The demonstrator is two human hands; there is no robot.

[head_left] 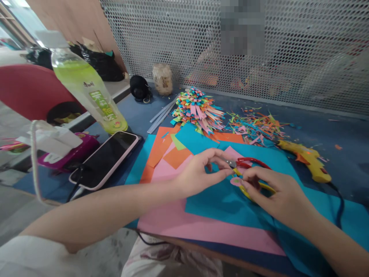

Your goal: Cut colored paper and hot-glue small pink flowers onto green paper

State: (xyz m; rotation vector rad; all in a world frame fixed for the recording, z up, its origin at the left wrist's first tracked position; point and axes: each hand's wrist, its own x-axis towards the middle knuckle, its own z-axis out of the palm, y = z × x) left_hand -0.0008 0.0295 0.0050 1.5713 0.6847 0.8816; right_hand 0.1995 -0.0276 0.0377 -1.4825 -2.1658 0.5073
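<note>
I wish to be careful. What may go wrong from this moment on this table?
The blades of the scissors are very close to the left hand, so a finger might get nicked. The tip of the glue gun lies beside loose paper scraps; a small orange glow shows on its body, so it may be hot and could scorch them.

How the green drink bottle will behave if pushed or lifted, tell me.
The bottle looks filled almost to its shoulder, so it will probably feel fairly heavy when lifted. Being tall and slim, it may tip if pushed near the cap. Its rounded sides suggest it could roll once down.
</note>
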